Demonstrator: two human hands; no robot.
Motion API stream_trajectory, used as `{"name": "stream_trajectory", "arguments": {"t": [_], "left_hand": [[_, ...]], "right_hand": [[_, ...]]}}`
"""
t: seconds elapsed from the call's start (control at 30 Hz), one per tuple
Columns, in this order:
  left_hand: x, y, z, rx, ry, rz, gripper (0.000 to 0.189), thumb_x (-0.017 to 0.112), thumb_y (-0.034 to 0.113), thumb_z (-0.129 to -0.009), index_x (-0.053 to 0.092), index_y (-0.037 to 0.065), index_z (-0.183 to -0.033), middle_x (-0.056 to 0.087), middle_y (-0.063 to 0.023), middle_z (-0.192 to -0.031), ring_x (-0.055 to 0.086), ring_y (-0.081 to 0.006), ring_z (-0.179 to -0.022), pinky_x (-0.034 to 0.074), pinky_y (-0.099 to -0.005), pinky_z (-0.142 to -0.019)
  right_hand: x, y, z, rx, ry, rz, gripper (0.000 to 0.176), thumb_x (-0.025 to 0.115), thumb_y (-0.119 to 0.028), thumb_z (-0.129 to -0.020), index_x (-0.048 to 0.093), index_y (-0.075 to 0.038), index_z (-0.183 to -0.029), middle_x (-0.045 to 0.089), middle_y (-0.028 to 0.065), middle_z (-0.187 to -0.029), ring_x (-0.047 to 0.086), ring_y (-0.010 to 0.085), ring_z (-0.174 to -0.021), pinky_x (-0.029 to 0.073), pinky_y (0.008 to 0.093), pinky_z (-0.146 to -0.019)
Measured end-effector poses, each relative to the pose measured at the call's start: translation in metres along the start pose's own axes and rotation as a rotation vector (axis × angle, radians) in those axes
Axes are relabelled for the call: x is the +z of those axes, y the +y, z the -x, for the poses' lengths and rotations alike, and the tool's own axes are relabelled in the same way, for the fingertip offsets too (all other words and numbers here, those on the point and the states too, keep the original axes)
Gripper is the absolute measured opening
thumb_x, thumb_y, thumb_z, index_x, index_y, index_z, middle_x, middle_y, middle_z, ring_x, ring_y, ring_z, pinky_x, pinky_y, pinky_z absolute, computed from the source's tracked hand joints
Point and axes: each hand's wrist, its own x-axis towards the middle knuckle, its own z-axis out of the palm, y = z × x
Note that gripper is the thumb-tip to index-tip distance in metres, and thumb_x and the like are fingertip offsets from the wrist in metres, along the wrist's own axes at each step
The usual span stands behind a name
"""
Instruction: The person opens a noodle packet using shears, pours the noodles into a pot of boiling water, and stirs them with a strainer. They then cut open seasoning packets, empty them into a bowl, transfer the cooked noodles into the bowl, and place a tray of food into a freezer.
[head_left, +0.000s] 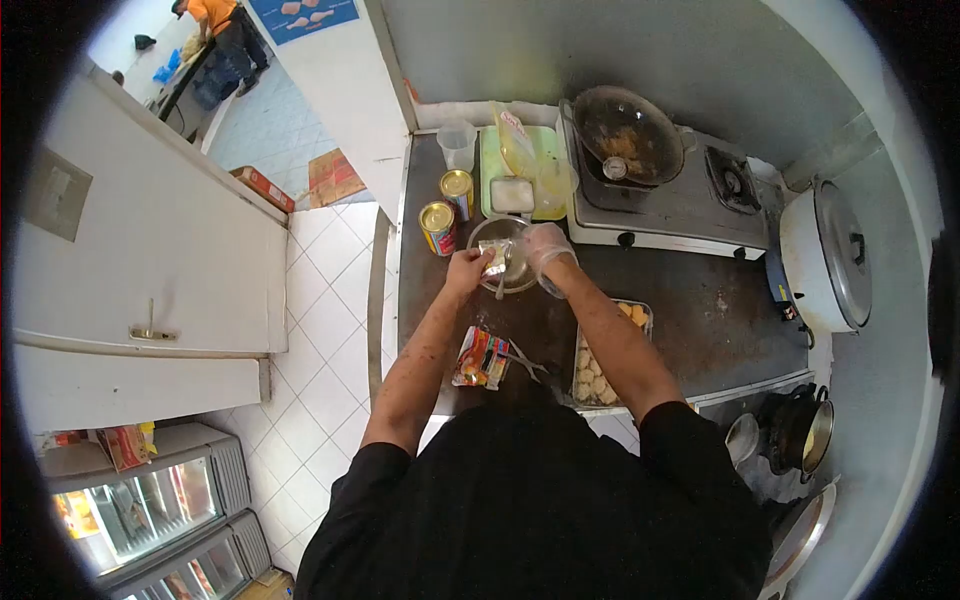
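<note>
My left hand [467, 273] is closed on a small shiny sachet [494, 256], held over the left side of a metal bowl [517, 284]. A spoon [500, 288] leans at the bowl's near edge. My right hand [547, 247] wears a clear plastic glove and is at the bowl's right rim. Its fingers are blurred by the glove, so their grip does not show. Nearer my body lie a red and yellow packet [480, 357] and a pair of scissors [527, 362]. A tray of pale breaded pieces [592, 376] sits under my right forearm.
Two cans [438, 228] stand left of the bowl. Behind it, a green board [493, 150] bears a square container [512, 195] and a yellow bag [515, 142]. A wok [625, 135] rests on the gas stove [650, 215]; a large lidded pot [820, 255] is far right. Another person [225, 35] stands beyond the doorway.
</note>
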Motion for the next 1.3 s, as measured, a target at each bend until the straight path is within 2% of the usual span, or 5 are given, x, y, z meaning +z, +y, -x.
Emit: {"name": "stream_trajectory", "arguments": {"t": [0.03,0.07,0.17,0.5,1.3], "left_hand": [[-0.002,-0.002,-0.011,0.161,0.041,-0.466,0.026,0.067,0.024,-0.088,0.065,-0.002,-0.086,0.065,-0.0073,-0.07,0.063,-0.0158,-0.065,0.052,-0.0357,-0.062],[0.007,-0.005,-0.013,0.335,0.191,-0.563,0.025,0.065,0.019,-0.088,0.066,-0.005,-0.085,0.065,-0.0227,-0.074,0.066,-0.0323,-0.07,0.051,-0.0459,-0.065],[0.019,0.007,-0.021,0.548,0.153,-0.694,0.021,0.062,0.018,-0.088,0.066,-0.003,-0.087,0.066,-0.0231,-0.08,0.063,-0.04,-0.076,0.049,-0.0479,-0.068],[0.038,0.004,-0.046,0.697,-0.04,-1.045,0.022,0.058,0.006,-0.079,0.062,0.006,-0.1,0.059,-0.0156,-0.102,0.059,-0.0355,-0.096,0.051,-0.0446,-0.08],[0.04,0.007,-0.048,0.577,-0.066,-1.095,0.023,0.058,0.007,-0.079,0.064,0.007,-0.101,0.065,-0.0194,-0.091,0.062,-0.0358,-0.091,0.05,-0.0454,-0.08]], "right_hand": [[0.005,0.008,-0.01,0.092,-0.065,0.033,0.022,0.054,-0.019,-0.082,0.071,-0.005,-0.085,0.067,0.021,-0.09,0.065,0.038,-0.085,0.052,0.0463,-0.073],[0.002,0.009,-0.013,0.092,-0.06,0.032,0.022,0.054,-0.019,-0.082,0.071,-0.005,-0.085,0.067,0.021,-0.09,0.065,0.038,-0.085,0.052,0.0463,-0.073],[0.004,0.013,-0.015,0.197,-0.065,0.007,0.019,0.056,-0.015,-0.081,0.072,-0.005,-0.085,0.067,0.0213,-0.092,0.065,0.0384,-0.088,0.053,0.046,-0.076],[0.007,0.005,0.002,0.239,-0.017,-0.16,0.021,0.059,-0.022,-0.084,0.069,-0.009,-0.097,0.067,0.019,-0.097,0.064,0.0385,-0.091,0.051,0.0468,-0.079],[0.013,0.02,0.002,0.202,-0.093,-0.086,0.022,0.059,-0.024,-0.084,0.069,-0.014,-0.101,0.067,0.0165,-0.1,0.064,0.0345,-0.096,0.051,0.0445,-0.083]]}}
